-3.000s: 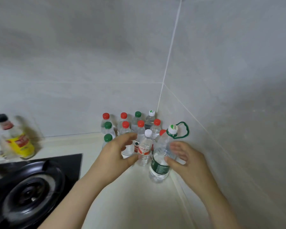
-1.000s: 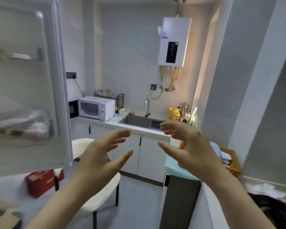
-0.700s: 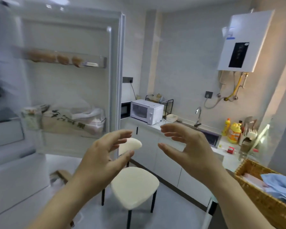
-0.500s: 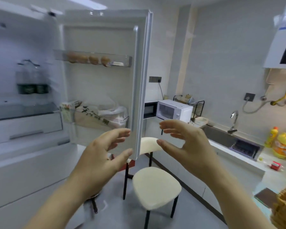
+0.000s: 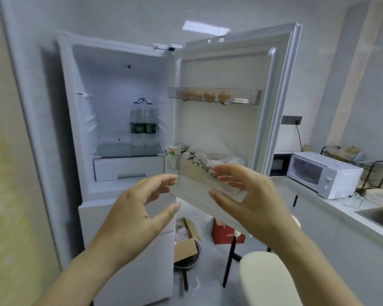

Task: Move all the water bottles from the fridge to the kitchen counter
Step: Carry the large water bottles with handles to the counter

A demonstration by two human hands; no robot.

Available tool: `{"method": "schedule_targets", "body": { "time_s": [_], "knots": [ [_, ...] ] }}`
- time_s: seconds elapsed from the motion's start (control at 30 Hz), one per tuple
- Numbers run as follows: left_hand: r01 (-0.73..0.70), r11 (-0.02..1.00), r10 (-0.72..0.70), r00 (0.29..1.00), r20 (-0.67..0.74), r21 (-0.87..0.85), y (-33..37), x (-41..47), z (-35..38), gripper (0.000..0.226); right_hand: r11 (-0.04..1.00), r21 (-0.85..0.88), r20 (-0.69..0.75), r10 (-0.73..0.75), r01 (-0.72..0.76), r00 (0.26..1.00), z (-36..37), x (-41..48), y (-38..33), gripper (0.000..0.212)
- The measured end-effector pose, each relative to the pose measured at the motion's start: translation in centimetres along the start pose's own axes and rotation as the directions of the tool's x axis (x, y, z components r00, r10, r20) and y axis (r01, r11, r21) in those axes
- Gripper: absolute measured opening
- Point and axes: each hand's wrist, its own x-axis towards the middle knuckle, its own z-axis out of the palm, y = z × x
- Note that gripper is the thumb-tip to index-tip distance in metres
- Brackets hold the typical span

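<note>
White fridge: centre-left of frame, door swung open.
Water bottles: two, green-labelled, upright on the glass shelf, mid-frame.
Left hand: lower centre, fingers spread, empty.
Right hand: lower centre-right, fingers curled apart, empty.

both our arms reach forward, bare. left hand and right hand face each other, fingers spread and curled, empty, level, well apart.

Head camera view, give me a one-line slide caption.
Empty left hand and right hand before open fridge holding two water bottles.
</note>
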Motion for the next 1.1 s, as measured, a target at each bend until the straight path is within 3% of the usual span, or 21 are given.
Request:
{"method": "schedule_targets", "body": {
  "time_s": [0.43, 0.6, 1.1],
  "knots": [
    [-0.034, 0.999, 0.039, 0.990, -0.139, 0.036, -6.0, 4.4, -9.8, 0.041, 0.994, 0.064, -0.055, -0.088, 0.091, 0.995, 7.7, 9.1, -5.2, 0.041],
    [-0.045, 0.998, 0.050, 0.991, -0.123, 0.045, -9.3, 6.5, -12.0, 0.043, 0.995, 0.058, -0.071, -0.081, 0.085, 0.994, 10.9, 12.2, -5.6, 0.041],
    [0.009, 0.997, 0.006, 0.979, -0.204, 0.073, -18.4, 16.6, -10.6, 0.042, 0.976, 0.167, -0.035, -0.138, 0.142, 0.990, 19.1, 24.1, 1.3, 0.040]
  ]
}}
